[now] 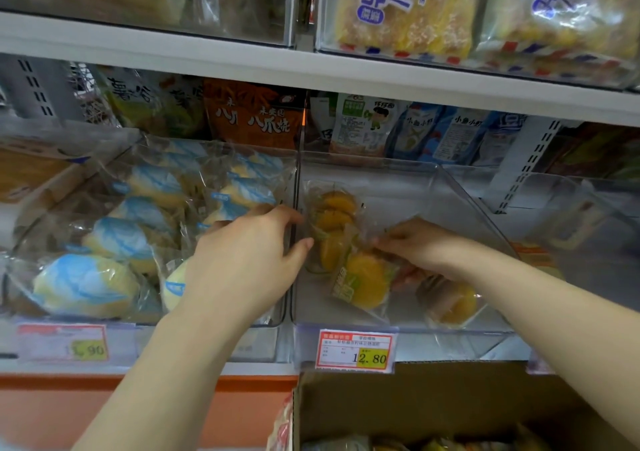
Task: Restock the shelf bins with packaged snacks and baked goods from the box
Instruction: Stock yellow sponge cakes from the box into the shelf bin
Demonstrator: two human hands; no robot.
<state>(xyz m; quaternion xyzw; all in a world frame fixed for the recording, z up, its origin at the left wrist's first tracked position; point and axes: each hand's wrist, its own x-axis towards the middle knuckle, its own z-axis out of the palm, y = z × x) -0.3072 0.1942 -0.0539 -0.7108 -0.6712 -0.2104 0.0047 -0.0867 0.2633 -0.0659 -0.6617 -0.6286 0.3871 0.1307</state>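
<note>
The box (433, 402) below me holds more stock. In the clear bin (460, 194), yellow cake packs (363, 281) lie loose. I'm arranging them: my right hand (422, 246) pinches one wrapper, while my left hand (249, 260) curls at the divider (296, 180), grip unclear. Next I'd stand them neatly.

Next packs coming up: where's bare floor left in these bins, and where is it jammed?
Bare floor lies in the middle bin: behind the orange packs up to its back, and in its front left corner by the divider. The left bin is packed with blue buns. The left hand and right hand crowd the middle bin's centre.
</note>
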